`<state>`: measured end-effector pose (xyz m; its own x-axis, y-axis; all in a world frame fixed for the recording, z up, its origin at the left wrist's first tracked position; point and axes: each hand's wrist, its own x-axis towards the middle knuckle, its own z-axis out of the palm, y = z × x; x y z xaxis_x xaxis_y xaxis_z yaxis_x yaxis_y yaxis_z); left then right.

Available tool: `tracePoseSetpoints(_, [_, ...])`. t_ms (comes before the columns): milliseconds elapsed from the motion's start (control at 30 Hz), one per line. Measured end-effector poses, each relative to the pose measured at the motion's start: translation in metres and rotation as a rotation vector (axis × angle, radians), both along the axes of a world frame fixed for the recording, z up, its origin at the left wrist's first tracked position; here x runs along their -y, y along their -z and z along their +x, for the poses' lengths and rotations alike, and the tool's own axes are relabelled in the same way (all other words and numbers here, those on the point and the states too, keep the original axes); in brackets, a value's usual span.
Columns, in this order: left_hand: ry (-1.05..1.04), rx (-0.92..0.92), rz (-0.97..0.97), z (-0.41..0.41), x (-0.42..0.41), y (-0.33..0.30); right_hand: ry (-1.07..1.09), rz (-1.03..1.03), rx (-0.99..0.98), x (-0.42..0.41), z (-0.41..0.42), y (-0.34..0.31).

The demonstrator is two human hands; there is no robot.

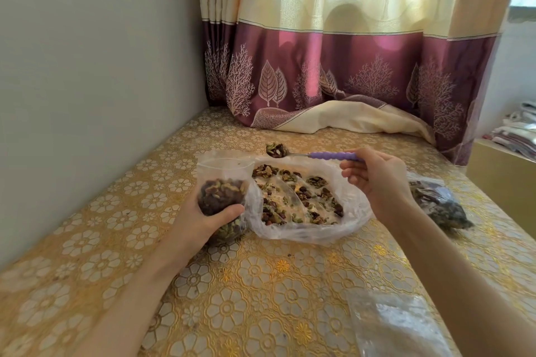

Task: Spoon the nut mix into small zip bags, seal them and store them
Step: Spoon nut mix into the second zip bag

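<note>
My left hand (208,219) grips a small clear zip bag (222,182) from below; the bag stands upright, its mouth open, and is partly filled with nut mix. My right hand (377,180) holds a spoon with a purple handle (333,156) level above the table. The spoon bowl (276,150) is heaped with nuts and hovers just right of the small bag's mouth. Between my hands lies a large clear plastic bag (316,229), spread open, with nut mix (298,200) scattered inside it.
A filled bag of nut mix (441,206) lies on the table behind my right wrist. Empty zip bags (397,324) lie near the front right. The table wears a gold floral cloth (246,298). A curtain (333,78) drapes onto the back; a wall (87,66) stands left.
</note>
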<state>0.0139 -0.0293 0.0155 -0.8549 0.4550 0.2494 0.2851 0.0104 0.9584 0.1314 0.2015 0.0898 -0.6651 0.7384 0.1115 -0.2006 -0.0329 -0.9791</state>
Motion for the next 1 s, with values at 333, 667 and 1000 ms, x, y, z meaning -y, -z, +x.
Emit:
tracePoseSetpoints(333, [0.021, 0.026, 0.007, -0.001, 0.002, 0.001, -0.199, 0.058, -0.121, 0.032, 0.003, -0.022])
tracePoseSetpoints(667, [-0.033, 0.068, 0.034, -0.001, 0.001, 0.0, -0.34, 0.186, -0.173, 0.04, 0.002, -0.02])
tracePoseSetpoints(1000, [-0.078, 0.05, 0.126, 0.003, 0.002, -0.004, -0.07, -0.065, -0.1, 0.008, 0.019, 0.008])
